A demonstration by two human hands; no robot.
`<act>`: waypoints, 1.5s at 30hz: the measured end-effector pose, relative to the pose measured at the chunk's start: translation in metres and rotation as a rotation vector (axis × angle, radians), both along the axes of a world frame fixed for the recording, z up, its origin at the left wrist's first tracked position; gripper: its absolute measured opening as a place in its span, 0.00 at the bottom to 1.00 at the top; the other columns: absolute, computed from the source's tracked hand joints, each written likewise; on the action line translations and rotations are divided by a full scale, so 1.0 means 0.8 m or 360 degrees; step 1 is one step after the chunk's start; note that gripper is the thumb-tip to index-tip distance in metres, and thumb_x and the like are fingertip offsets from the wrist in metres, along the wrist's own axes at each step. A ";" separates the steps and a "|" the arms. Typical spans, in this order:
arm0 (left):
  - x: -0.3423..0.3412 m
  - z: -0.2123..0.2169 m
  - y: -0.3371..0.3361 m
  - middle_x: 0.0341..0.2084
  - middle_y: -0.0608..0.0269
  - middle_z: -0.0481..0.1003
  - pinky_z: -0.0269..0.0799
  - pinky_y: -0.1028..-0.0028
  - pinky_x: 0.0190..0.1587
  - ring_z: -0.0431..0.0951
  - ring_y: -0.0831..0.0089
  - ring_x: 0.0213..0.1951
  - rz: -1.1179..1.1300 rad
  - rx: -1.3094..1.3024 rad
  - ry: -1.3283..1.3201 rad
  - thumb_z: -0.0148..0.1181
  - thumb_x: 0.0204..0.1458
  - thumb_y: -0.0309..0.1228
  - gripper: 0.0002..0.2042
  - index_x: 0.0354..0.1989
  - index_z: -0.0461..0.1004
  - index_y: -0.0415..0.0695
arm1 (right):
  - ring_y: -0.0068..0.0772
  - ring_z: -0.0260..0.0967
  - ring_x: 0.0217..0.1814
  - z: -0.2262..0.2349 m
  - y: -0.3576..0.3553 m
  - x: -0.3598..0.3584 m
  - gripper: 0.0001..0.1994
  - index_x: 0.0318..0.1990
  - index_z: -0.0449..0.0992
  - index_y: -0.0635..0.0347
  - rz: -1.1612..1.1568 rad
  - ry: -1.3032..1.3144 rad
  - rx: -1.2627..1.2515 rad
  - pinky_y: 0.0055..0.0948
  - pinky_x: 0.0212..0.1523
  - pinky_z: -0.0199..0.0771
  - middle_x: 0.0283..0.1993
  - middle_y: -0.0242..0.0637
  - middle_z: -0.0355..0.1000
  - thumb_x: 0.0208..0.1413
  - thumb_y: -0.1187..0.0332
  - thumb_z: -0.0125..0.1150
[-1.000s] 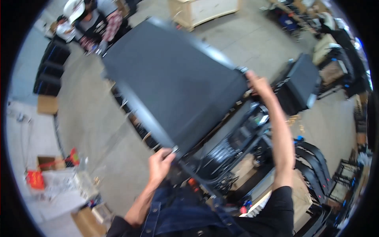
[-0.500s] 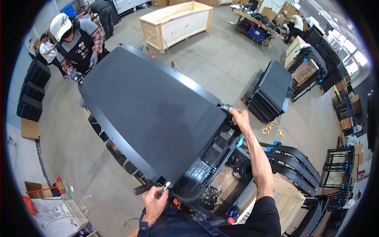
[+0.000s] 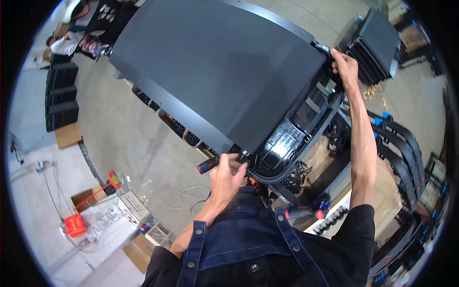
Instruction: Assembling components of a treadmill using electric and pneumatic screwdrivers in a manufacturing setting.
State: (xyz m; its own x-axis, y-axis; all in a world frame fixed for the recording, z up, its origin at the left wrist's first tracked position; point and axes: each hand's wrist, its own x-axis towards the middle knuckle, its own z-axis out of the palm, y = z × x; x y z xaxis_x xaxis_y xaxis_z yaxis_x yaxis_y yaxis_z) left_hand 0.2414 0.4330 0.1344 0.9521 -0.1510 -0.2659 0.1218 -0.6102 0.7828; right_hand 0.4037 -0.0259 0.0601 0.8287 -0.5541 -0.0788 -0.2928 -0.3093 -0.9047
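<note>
A treadmill deck (image 3: 210, 71) with a black running belt and grey side rails lies before me. At its near left corner my left hand (image 3: 225, 178) is closed, fingers curled beside a shiny metal roller end (image 3: 245, 154); what the fingertips hold is hidden. My right hand (image 3: 346, 69) is closed at the right corner, by the end of the far rail (image 3: 321, 47); its fingers cover what they grip. Between my hands the motor compartment shows a glossy black cover (image 3: 282, 146) and a ribbed black motor part (image 3: 308, 109).
A co-worker's gloved hand (image 3: 104, 49) is at the deck's far left end. Red-and-black tools (image 3: 206, 166) (image 3: 306, 210) lie near me. Parts bins (image 3: 178, 126) line the left side. Stacked decks (image 3: 375, 45) and curved black frames (image 3: 401, 143) stand right.
The view has tilted down and shifted, so the deck sits higher in it. Both hands stay at the same two corners; the left fingers have shifted slightly around the metal roller end.
</note>
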 end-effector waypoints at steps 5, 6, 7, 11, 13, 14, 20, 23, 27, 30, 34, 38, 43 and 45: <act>0.016 -0.007 0.009 0.28 0.59 0.78 0.75 0.65 0.31 0.80 0.62 0.29 -0.0360 0.0463 -0.0331 0.73 0.49 0.34 0.13 0.36 0.78 0.40 | 0.26 0.75 0.35 -0.004 0.055 -0.050 0.22 0.49 0.77 0.68 -0.0330 -0.0703 -0.0067 0.26 0.41 0.74 0.32 0.37 0.78 0.64 0.53 0.62; 0.020 -0.004 0.006 0.28 0.59 0.77 0.74 0.63 0.32 0.80 0.61 0.29 -0.0494 0.0598 -0.0367 0.72 0.49 0.34 0.12 0.36 0.79 0.41 | 0.25 0.71 0.36 -0.018 0.056 -0.081 0.18 0.49 0.76 0.68 -0.0558 -0.0849 -0.0341 0.26 0.41 0.72 0.31 0.35 0.75 0.65 0.58 0.62; 0.023 -0.002 0.007 0.28 0.59 0.76 0.73 0.62 0.32 0.79 0.59 0.30 -0.0587 0.0759 -0.0417 0.72 0.49 0.34 0.11 0.35 0.79 0.41 | 0.24 0.66 0.35 -0.023 0.083 -0.116 0.14 0.46 0.76 0.67 -0.0772 -0.1029 -0.0353 0.27 0.39 0.70 0.32 0.33 0.73 0.65 0.63 0.62; 0.030 -0.013 0.001 0.28 0.57 0.75 0.72 0.58 0.33 0.78 0.55 0.32 -0.0654 0.0867 -0.0384 0.70 0.50 0.34 0.10 0.32 0.78 0.42 | 0.36 0.73 0.30 -0.139 0.193 -0.287 0.09 0.36 0.78 0.66 -0.0585 0.0009 -0.0164 0.37 0.36 0.73 0.27 0.42 0.76 0.62 0.67 0.61; 0.034 -0.013 -0.020 0.28 0.56 0.75 0.71 0.57 0.33 0.78 0.53 0.31 -0.0740 0.0824 -0.0398 0.70 0.50 0.34 0.10 0.30 0.77 0.42 | 0.57 0.78 0.38 -0.266 0.227 -0.391 0.12 0.36 0.79 0.66 -0.0127 0.0672 0.0100 0.45 0.40 0.77 0.35 0.54 0.79 0.56 0.64 0.65; 0.036 -0.012 -0.011 0.27 0.56 0.75 0.71 0.57 0.32 0.78 0.53 0.31 -0.0717 0.0885 -0.0331 0.70 0.50 0.34 0.10 0.30 0.77 0.42 | 0.59 0.78 0.41 -0.274 0.260 -0.388 0.12 0.37 0.80 0.66 -0.0170 0.0974 0.0019 0.48 0.41 0.78 0.36 0.55 0.79 0.55 0.64 0.66; 0.037 -0.013 -0.002 0.24 0.56 0.76 0.70 0.59 0.30 0.77 0.55 0.26 -0.0778 0.0832 -0.0440 0.71 0.49 0.35 0.11 0.28 0.78 0.41 | 0.64 0.76 0.47 -0.308 0.333 -0.388 0.15 0.41 0.78 0.66 -0.0706 0.1381 0.0031 0.55 0.47 0.77 0.41 0.60 0.78 0.53 0.63 0.68; 0.038 -0.014 0.011 0.22 0.56 0.76 0.70 0.60 0.30 0.77 0.57 0.25 -0.0783 0.0839 -0.0453 0.72 0.48 0.35 0.11 0.28 0.79 0.40 | 0.66 0.77 0.47 -0.296 0.350 -0.374 0.09 0.38 0.80 0.69 -0.0845 0.1304 0.0012 0.56 0.48 0.77 0.40 0.65 0.77 0.54 0.71 0.62; 0.044 -0.003 0.005 0.25 0.57 0.78 0.72 0.64 0.31 0.79 0.62 0.26 -0.0975 0.0619 -0.0320 0.70 0.51 0.33 0.11 0.36 0.80 0.38 | 0.64 0.79 0.37 -0.316 0.334 -0.416 0.13 0.41 0.72 0.67 -0.1251 0.1011 -0.0010 0.57 0.43 0.78 0.34 0.58 0.78 0.60 0.62 0.56; 0.070 -0.003 0.050 0.25 0.58 0.79 0.72 0.73 0.30 0.77 0.78 0.27 -0.0833 0.0038 0.0116 0.67 0.55 0.28 0.12 0.43 0.79 0.34 | 0.28 0.73 0.19 -0.198 0.331 -0.401 0.05 0.45 0.68 0.60 -0.1340 -0.0001 0.1072 0.24 0.19 0.75 0.26 0.38 0.72 0.69 0.69 0.49; 0.133 0.013 0.048 0.29 0.58 0.79 0.75 0.72 0.37 0.80 0.70 0.32 -0.1347 0.0009 -0.0103 0.65 0.54 0.23 0.09 0.43 0.79 0.36 | 0.19 0.71 0.22 -0.001 0.343 -0.400 0.08 0.38 0.78 0.64 -0.0960 -0.0108 0.1091 0.20 0.22 0.71 0.26 0.30 0.74 0.63 0.67 0.64; 0.167 0.035 -0.010 0.43 0.62 0.76 0.70 0.64 0.53 0.74 0.64 0.51 -0.2579 -0.0009 -0.0926 0.65 0.46 0.21 0.15 0.44 0.79 0.42 | 0.29 0.77 0.29 0.080 0.408 -0.378 0.10 0.45 0.81 0.65 -0.0369 0.0185 0.0782 0.28 0.33 0.76 0.32 0.36 0.79 0.59 0.70 0.66; 0.174 0.007 -0.060 0.44 0.66 0.72 0.65 0.62 0.57 0.69 0.65 0.53 -0.3409 -0.0066 -0.1547 0.63 0.44 0.27 0.11 0.38 0.79 0.45 | 0.52 0.75 0.41 0.087 0.435 -0.334 0.06 0.32 0.78 0.64 0.0037 0.0363 -0.0339 0.48 0.40 0.75 0.36 0.46 0.74 0.54 0.70 0.64; 0.172 0.003 -0.071 0.40 0.66 0.70 0.65 0.64 0.55 0.69 0.67 0.49 -0.3804 0.0245 -0.1442 0.60 0.49 0.30 0.06 0.34 0.78 0.47 | 0.54 0.75 0.41 0.078 0.441 -0.324 0.05 0.31 0.78 0.64 0.0222 0.0540 -0.0411 0.49 0.40 0.75 0.37 0.48 0.74 0.53 0.71 0.64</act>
